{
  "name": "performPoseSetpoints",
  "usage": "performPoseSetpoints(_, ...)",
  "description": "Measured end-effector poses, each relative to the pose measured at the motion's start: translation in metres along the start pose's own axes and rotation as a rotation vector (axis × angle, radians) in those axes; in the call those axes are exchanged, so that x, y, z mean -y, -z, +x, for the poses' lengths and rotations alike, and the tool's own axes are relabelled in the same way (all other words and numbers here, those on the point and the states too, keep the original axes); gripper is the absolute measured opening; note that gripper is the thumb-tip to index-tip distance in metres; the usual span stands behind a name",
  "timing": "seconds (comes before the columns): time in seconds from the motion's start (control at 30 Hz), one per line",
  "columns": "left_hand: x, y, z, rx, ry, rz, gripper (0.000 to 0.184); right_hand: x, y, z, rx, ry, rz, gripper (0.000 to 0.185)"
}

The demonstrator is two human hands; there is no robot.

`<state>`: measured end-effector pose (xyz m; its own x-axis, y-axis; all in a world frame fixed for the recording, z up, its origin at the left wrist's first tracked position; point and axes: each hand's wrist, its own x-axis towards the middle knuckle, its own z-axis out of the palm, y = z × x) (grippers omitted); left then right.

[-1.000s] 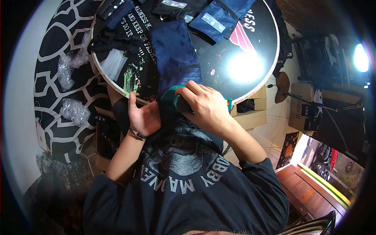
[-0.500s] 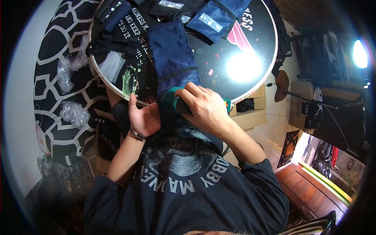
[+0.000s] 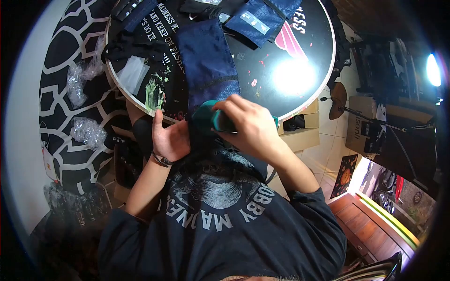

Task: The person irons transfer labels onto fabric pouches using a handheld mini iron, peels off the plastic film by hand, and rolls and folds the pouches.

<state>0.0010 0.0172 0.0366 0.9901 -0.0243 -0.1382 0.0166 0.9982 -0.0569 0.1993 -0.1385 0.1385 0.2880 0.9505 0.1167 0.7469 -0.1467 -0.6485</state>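
Note:
A long strip of dark blue patterned cloth [image 3: 208,54] lies across the round table and runs down towards my body, with a darker band across it. My right hand [image 3: 251,124] grips a teal tool with a dark middle [image 3: 204,116] from above, over the near end of the cloth. What kind of tool it is I cannot make out. On the other side of that end is my left hand [image 3: 171,140], palm up and thumb stretched out. Its fingertips are hidden behind the dark cloth.
The round black table [image 3: 253,100] has printed lettering and a pale rim. Folded blue cloth packets with labels [image 3: 255,23] lie at its far side, clear plastic sleeves [image 3: 133,75] at its left. Crumpled plastic [image 3: 89,133] and an open cardboard box [image 3: 300,133] flank it.
My right hand has tilted the teal tool and shifted slightly, so more of its dark middle shows. My left hand keeps almost the same pose. The whole view has shifted a little.

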Motion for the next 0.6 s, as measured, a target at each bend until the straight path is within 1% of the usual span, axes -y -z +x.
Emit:
performPoseSetpoints(0.03,0.001,-0.006,-0.001,-0.104,-0.015,0.011,0.117,-0.001,0.01,0.0,-0.022,-0.027,0.092,0.046)
performPoseSetpoints(0.07,0.002,-0.009,-0.001,-0.209,-0.031,0.021,0.115,-0.007,0.018,0.0,-0.097,-0.049,0.145,0.044)
performPoseSetpoints(0.1,0.003,-0.007,0.001,-0.21,-0.038,0.011,0.115,-0.014,0.025,0.0,-0.173,-0.069,0.197,0.041)
performPoseSetpoints(0.17,0.002,-0.004,0.005,-0.222,-0.063,0.072,0.111,-0.038,0.03,-0.01,-0.324,-0.398,0.699,0.039)
performPoseSetpoints(0.2,0.001,-0.003,0.005,-0.132,-0.024,0.049,0.111,-0.051,0.035,-0.013,-0.402,-0.506,0.723,0.038)
performPoseSetpoints(0.23,0.0,0.001,0.005,-0.129,-0.027,0.041,0.111,-0.068,0.041,-0.015,-0.481,-0.615,0.743,0.037)
performPoseSetpoints(0.3,0.001,0.01,0.006,-0.098,-0.008,0.039,0.106,-0.118,0.038,-0.028,-0.577,-0.732,0.879,0.036)
performPoseSetpoints(0.33,0.002,0.012,0.006,-0.1,-0.026,0.011,0.098,-0.14,0.035,-0.034,-0.623,-0.751,0.944,0.032)
performPoseSetpoints(0.37,0.003,0.014,0.007,-0.099,-0.033,0.006,0.098,-0.161,0.031,-0.039,-0.669,-0.77,1.012,0.029)
performPoseSetpoints(0.4,0.005,0.017,0.008,-0.107,-0.044,0.03,0.095,-0.18,0.025,-0.044,-0.666,-0.783,0.93,0.024)
performPoseSetpoints(0.47,0.007,0.017,0.008,-0.166,-0.066,0.061,0.088,-0.212,0.012,-0.047,-0.68,-0.795,0.938,0.025)
performPoseSetpoints(0.57,0.007,0.014,0.009,-0.16,-0.045,0.068,0.087,-0.215,0.007,-0.045,-0.703,-0.841,0.962,0.024)
performPoseSetpoints(0.6,0.006,0.013,0.009,-0.161,-0.043,0.07,0.087,-0.227,0.004,-0.045,-0.713,-0.845,0.898,0.03)
